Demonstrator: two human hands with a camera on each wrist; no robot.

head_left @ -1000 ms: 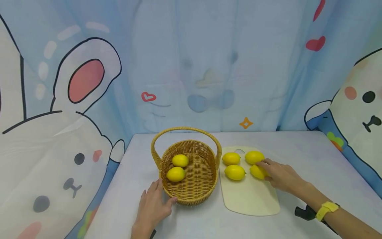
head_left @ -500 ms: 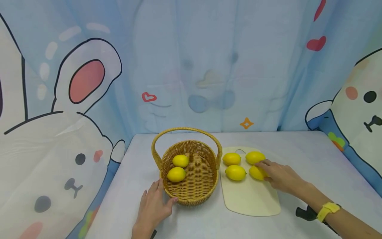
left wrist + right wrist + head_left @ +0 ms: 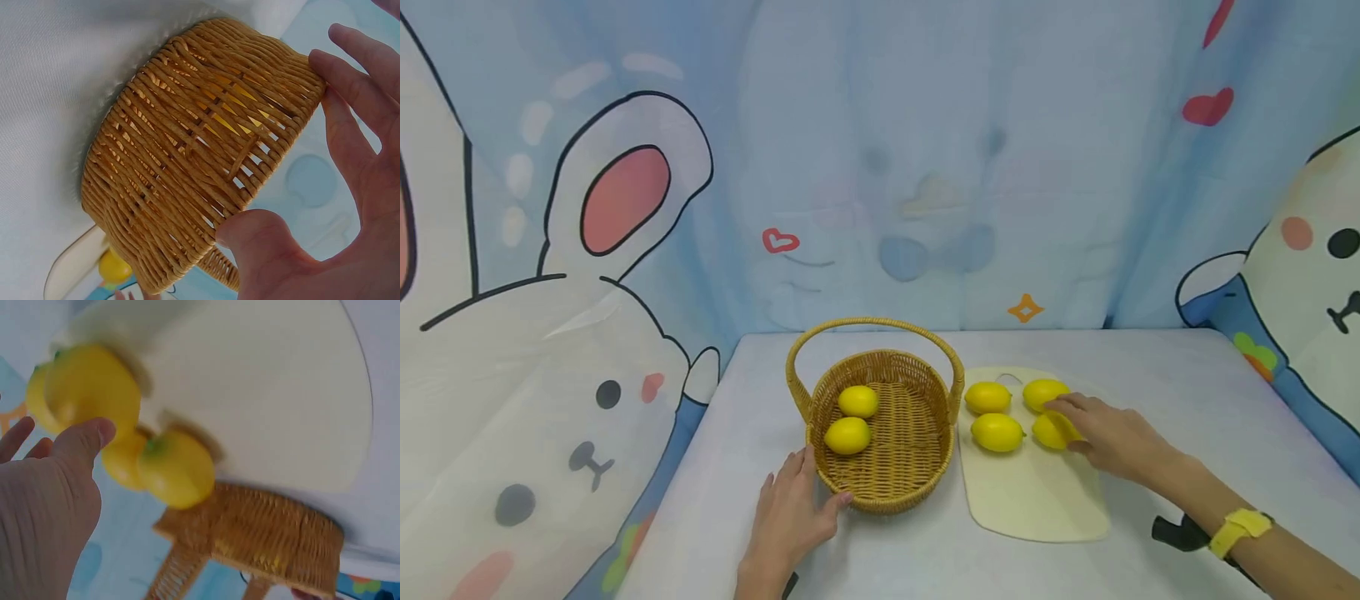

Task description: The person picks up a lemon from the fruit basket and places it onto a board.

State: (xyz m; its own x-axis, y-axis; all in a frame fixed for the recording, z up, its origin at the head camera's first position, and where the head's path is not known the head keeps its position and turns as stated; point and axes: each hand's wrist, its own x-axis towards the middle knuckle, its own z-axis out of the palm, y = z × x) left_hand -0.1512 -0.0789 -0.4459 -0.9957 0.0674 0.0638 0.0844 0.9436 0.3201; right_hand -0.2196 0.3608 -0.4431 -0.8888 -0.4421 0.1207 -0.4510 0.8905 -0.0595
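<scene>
One hand on the basket, the other on a lemon.

The left hand [image 3: 790, 521] rests against the near wall of the wicker basket [image 3: 917, 479] – thumb and straight fingers spread along the weave, pressing rather than curling round it. Two lemons [image 3: 847, 435] lie inside the basket, toward its left side. Just to the right, a pale cutting board [image 3: 1037, 500] lies on the table [image 3: 1187, 392] with four more lemons at its far end. The right hand [image 3: 1112, 437] reaches over the board and its fingers curl over the near right lemon [image 3: 1049, 430] – the thumb lies beside the fruit in the wrist view, and the lemon sits on the board.
</scene>
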